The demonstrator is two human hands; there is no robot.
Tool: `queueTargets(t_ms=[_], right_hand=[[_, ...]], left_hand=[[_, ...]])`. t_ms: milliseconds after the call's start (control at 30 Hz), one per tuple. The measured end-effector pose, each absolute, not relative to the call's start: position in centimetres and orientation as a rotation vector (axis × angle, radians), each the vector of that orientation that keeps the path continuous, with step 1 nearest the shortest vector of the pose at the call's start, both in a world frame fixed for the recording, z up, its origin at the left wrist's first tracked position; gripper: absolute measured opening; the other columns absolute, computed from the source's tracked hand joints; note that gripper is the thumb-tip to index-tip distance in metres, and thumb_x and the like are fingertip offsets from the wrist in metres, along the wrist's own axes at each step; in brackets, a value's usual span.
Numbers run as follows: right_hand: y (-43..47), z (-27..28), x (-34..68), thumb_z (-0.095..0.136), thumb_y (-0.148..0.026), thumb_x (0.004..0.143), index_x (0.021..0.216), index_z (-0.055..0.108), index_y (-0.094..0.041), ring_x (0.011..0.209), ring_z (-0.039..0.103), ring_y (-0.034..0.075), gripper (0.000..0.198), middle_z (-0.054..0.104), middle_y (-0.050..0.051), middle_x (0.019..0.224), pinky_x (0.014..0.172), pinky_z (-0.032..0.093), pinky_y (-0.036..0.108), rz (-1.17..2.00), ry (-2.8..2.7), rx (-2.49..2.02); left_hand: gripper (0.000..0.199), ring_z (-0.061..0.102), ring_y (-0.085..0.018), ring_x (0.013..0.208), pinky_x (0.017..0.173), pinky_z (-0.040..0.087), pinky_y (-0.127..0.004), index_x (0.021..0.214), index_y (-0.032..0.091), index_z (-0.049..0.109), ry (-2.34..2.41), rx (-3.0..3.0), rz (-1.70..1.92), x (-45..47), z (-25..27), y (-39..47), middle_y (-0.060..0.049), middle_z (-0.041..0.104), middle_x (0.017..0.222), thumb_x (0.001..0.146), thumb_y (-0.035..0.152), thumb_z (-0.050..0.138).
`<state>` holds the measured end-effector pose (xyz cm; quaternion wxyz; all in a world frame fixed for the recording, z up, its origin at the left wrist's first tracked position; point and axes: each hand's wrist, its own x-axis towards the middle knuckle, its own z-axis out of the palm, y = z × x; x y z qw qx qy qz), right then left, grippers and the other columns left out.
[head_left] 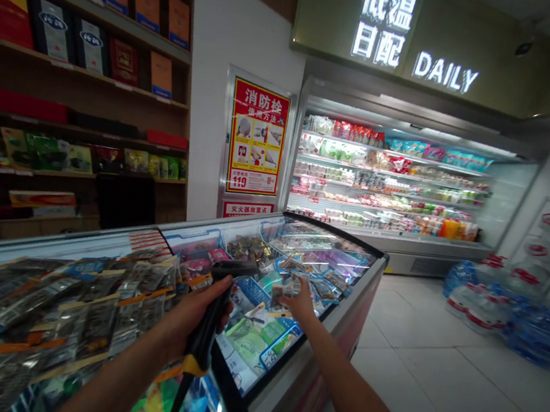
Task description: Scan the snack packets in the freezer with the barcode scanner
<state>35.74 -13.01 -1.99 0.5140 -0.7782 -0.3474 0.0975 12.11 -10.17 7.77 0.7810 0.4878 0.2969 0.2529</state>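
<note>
My left hand (205,308) is wrapped round the handle of a black and yellow barcode scanner (202,341), its head pointing right and its cord hanging down. Over the chest freezer's glass, my right hand (302,303) reaches forward with its fingers closed on a small packaged food packet (280,293); the packet's print is too small to read. Beneath the hands, a blue wire basket (252,290) and green packages (259,331) show in the freezer (369,291). Many clear vacuum-sealed packets (100,325) lie piled on top to the left.
Boxed goods stand on wooden shelves (105,71) at the left. A red fire-hydrant notice (257,140) hangs on the white wall. An open chilled display case (390,243) is at the back. Large bottled-water jugs (537,335) stand on the tiled floor (433,386) at the right.
</note>
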Motion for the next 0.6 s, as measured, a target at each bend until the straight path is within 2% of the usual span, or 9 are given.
queueTargets(t_ms=[167, 267, 333, 400, 500, 600], right_hand=[[-13.6, 0.3, 36.0, 0.066, -0.044, 0.044, 0.079, 0.061, -0.014, 0.088, 0.053, 0.033, 0.046, 0.058, 0.017, 0.095, 0.07, 0.041, 0.041, 0.088, -1.238, -2.421], [-13.0, 1.4, 36.2, 0.07, -0.034, 0.039, 0.084, 0.061, -0.018, 0.092, 0.052, 0.03, 0.048, 0.058, 0.012, 0.099, 0.073, 0.041, 0.037, 0.072, -1.489, -2.297], [-12.4, 1.4, 36.5, 0.072, -0.026, 0.034, 0.077, 0.062, -0.02, 0.083, 0.055, 0.026, 0.045, 0.062, 0.006, 0.084, 0.068, 0.042, 0.032, 0.219, -1.543, -2.193], [-12.1, 0.8, 37.0, 0.072, -0.025, 0.032, 0.062, 0.061, -0.018, 0.067, 0.057, 0.023, 0.032, 0.06, 0.002, 0.061, 0.059, 0.042, 0.03, 0.417, -1.417, -2.116], [-11.9, -0.6, 38.1, 0.067, -0.028, 0.044, 0.051, 0.054, -0.017, 0.052, 0.053, 0.017, 0.018, 0.051, -0.001, 0.045, 0.048, 0.04, 0.027, 0.578, -0.96, -1.823], [-11.8, -2.0, 38.8, 0.055, -0.031, 0.057, 0.062, 0.053, -0.018, 0.054, 0.055, 0.015, 0.013, 0.054, -0.001, 0.052, 0.049, 0.043, 0.026, 0.546, -0.642, -1.545]], left_hand=[[0.023, 0.049, -0.007, 0.04, 0.037, 0.039, -0.016, 0.071, 0.014, 0.05, 0.602, 1.066, 0.546, 12.0, 7.8, -9.9, 0.001, 0.053, 0.052, 0.068, 0.036, 0.056], [0.023, 0.048, -0.006, 0.04, 0.037, 0.039, -0.016, 0.073, 0.014, 0.05, 0.581, 1.061, 0.545, 11.9, 7.8, -9.8, 0.001, 0.053, 0.052, 0.069, 0.036, 0.056], [0.023, 0.048, -0.006, 0.04, 0.037, 0.038, -0.016, 0.072, 0.014, 0.05, 0.578, 1.052, 0.538, 11.9, 7.9, -9.8, 0.001, 0.052, 0.052, 0.07, 0.037, 0.054], [0.024, 0.047, -0.006, 0.039, 0.036, 0.038, -0.016, 0.07, 0.014, 0.05, 0.579, 1.044, 0.532, 11.9, 8.0, -9.7, 0.0, 0.052, 0.052, 0.07, 0.038, 0.054], [0.025, 0.048, -0.007, 0.039, 0.037, 0.038, -0.017, 0.071, 0.013, 0.051, 0.597, 1.029, 0.526, 11.8, 8.1, -9.7, 0.0, 0.053, 0.052, 0.071, 0.038, 0.053], [0.025, 0.048, -0.007, 0.039, 0.037, 0.038, -0.017, 0.069, 0.013, 0.051, 0.594, 1.025, 0.524, 11.8, 8.4, -9.7, 0.0, 0.053, 0.052, 0.071, 0.038, 0.052]])
